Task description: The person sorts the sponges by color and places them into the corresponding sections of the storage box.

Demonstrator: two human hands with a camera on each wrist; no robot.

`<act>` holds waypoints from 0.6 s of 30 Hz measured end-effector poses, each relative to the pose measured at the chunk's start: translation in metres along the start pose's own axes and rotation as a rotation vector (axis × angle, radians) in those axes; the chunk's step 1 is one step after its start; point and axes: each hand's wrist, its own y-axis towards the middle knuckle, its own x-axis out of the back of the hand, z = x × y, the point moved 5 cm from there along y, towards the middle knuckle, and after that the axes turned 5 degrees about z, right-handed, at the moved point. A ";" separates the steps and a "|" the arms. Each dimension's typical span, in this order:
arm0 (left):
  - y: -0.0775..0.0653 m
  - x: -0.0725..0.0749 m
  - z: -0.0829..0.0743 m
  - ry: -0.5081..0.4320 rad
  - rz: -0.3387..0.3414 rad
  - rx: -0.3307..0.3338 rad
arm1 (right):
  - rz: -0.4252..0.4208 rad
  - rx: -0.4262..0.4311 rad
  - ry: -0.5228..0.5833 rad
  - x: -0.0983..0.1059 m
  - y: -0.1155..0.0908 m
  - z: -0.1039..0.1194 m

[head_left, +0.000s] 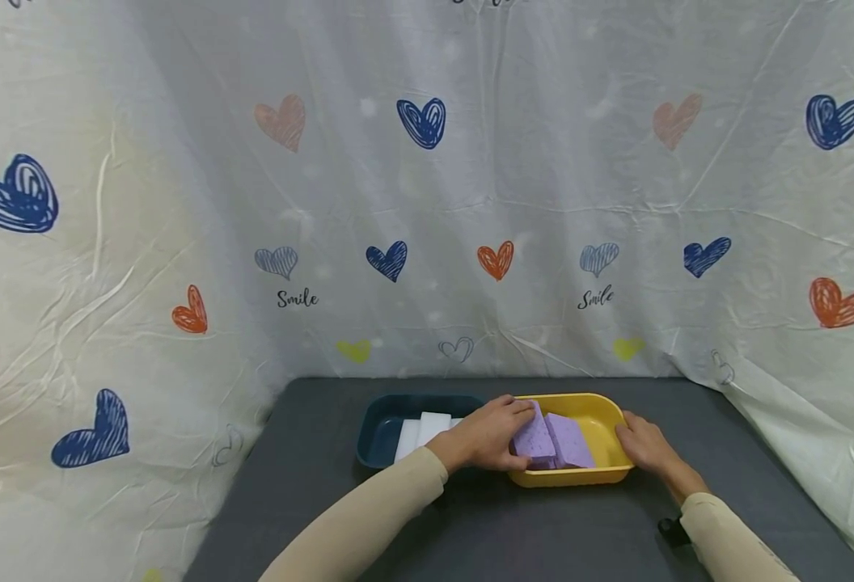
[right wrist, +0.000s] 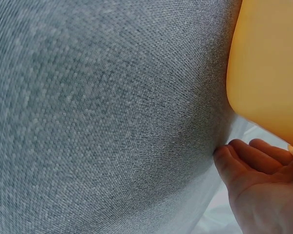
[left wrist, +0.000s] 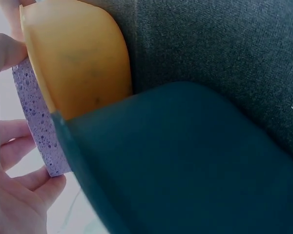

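A purple sponge (head_left: 534, 440) stands tilted at the left end of a yellow tray (head_left: 605, 424). My left hand (head_left: 487, 434) grips this sponge from above, thumb on the near side and fingers across the far side. The left wrist view shows the pitted purple sponge (left wrist: 38, 119) between the thumb and fingers, partly behind the tray rims. A second purple sponge (head_left: 569, 442) leans beside it inside the tray. At the tray's right end, my right hand (head_left: 647, 443) holds the rim, and its curled fingers (right wrist: 256, 158) show by the outer wall in the right wrist view.
A dark teal tray (head_left: 379, 428) sits directly left of the yellow one, with several white blocks (head_left: 421, 430) in it, partly hidden by my left arm. Both trays are on a dark grey cloth-covered table (head_left: 529, 533). A heart-printed curtain (head_left: 492, 202) hangs behind the table.
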 end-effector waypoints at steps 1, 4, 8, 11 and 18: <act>0.001 -0.001 0.000 0.001 0.004 -0.007 | 0.000 0.000 0.001 0.000 0.000 0.000; 0.002 -0.004 0.000 -0.014 0.023 -0.022 | -0.003 0.000 0.003 0.000 0.000 -0.001; 0.003 -0.006 0.002 -0.056 0.040 -0.028 | -0.006 -0.006 0.002 0.000 0.000 0.000; 0.003 -0.008 0.004 -0.105 0.053 -0.015 | -0.009 -0.012 0.000 0.000 0.000 0.001; 0.002 -0.013 0.008 -0.151 0.082 0.011 | -0.005 -0.007 0.009 0.000 0.001 -0.001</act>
